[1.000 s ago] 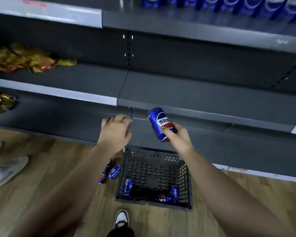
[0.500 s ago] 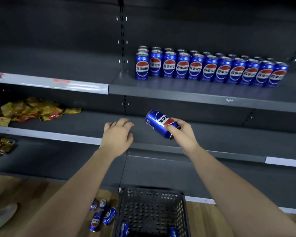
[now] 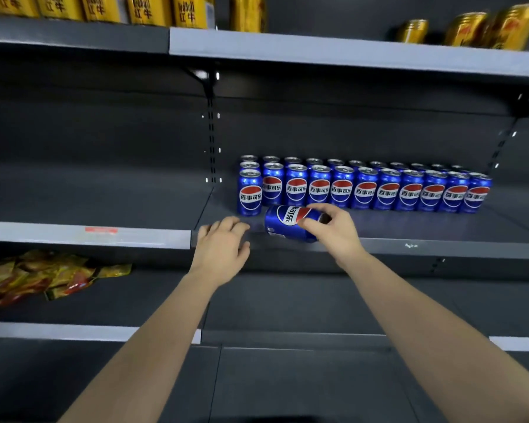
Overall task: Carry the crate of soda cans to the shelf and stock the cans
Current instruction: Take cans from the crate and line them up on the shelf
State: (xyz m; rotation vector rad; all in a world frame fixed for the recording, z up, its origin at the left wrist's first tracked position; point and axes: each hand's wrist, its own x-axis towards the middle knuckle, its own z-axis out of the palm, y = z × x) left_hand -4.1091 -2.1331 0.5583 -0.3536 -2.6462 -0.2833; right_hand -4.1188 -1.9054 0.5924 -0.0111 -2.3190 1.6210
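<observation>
My right hand (image 3: 333, 228) grips a blue soda can (image 3: 283, 222) that lies tilted on its side, just above the front of the grey middle shelf (image 3: 440, 247). Behind it stand rows of several identical blue cans (image 3: 364, 189), upright, with one can (image 3: 250, 192) set further forward at the left end. My left hand (image 3: 223, 247) hovers empty beside the held can, fingers loosely curled, at the shelf's front edge. The crate is out of view.
Gold cans (image 3: 153, 9) line the top shelf. Yellow and red snack packets (image 3: 43, 274) lie on the lower shelf at left. The left bay of the middle shelf (image 3: 89, 203) is bare. A vertical slotted upright (image 3: 211, 141) divides the bays.
My view has lifted from the floor and crate to the shelves. My right hand has carried the can up to the middle shelf in front of the rows; my left hand rose alongside.
</observation>
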